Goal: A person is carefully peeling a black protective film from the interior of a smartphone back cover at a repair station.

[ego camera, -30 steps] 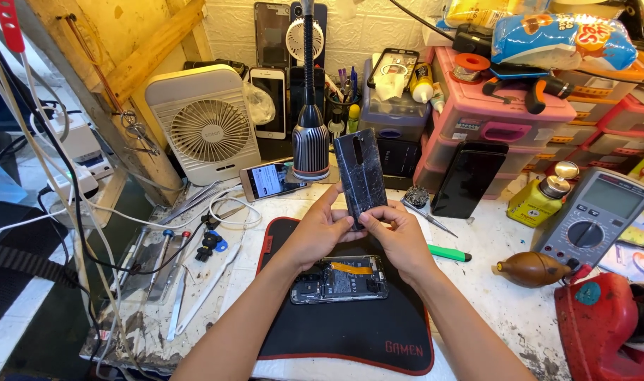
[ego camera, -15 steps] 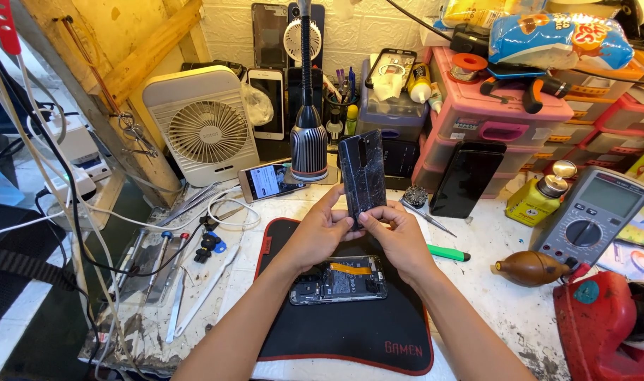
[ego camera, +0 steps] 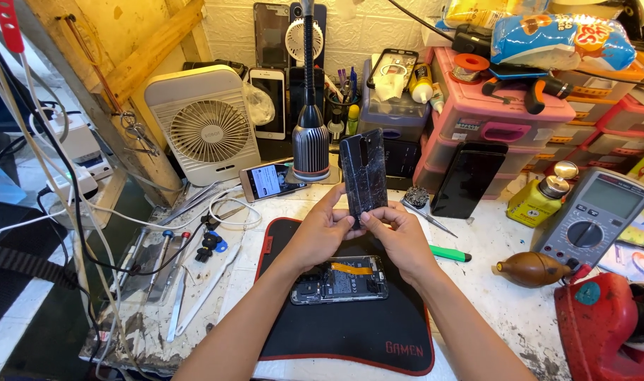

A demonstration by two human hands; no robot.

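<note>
A blue snack bag [ego camera: 563, 41] lies on the pink drawer box [ego camera: 492, 116] at upper right, and a yellow bottle [ego camera: 538, 201] with a diamond label stands beside the grey meter [ego camera: 594, 216]. Both hands, left [ego camera: 327, 229] and right [ego camera: 398, 236], grasp the lower end of the dark back cover [ego camera: 363, 174], held upright above the opened phone [ego camera: 339, 279] on the black mat [ego camera: 350, 331]. Compared with 0.5 s ago, the cover and the 2 hands remain in nearly the same position.
</note>
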